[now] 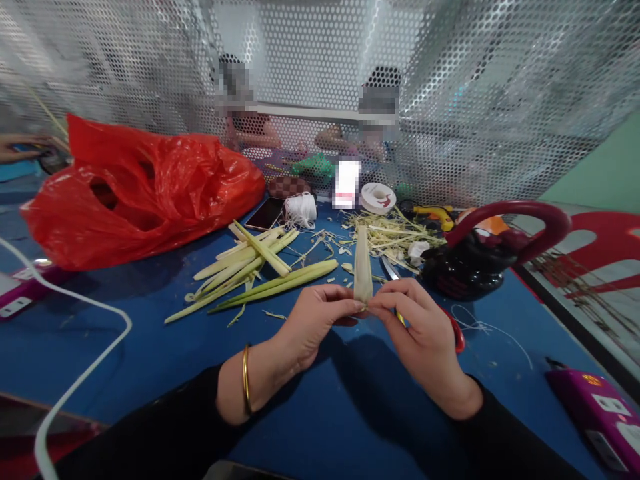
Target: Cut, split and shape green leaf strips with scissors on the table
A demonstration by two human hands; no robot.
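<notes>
Between my two hands a pale, folded leaf strip (363, 263) stands upright over the blue table. My left hand (320, 317), with a gold bangle at the wrist, pinches its lower end between thumb and fingers. The fingertips of my right hand (420, 327) are closed on the same lower end, from the right side. Under and behind the right hand lie scissors (458, 332), their red handle and part of a blade showing. Beyond my left hand rests a pile of long pale-green leaves (240, 263). Leaf scraps (395, 237) are heaped beyond the leaf strip.
A red plastic bag (150, 193) fills the back left. Near the back are a phone (267, 213), white string (301, 210) and a ribbon spool (379, 198). A dark kettle-like pot (465, 263) stands right, a purple power strip (597, 407) at front right. A white cable (100, 305) crosses the left.
</notes>
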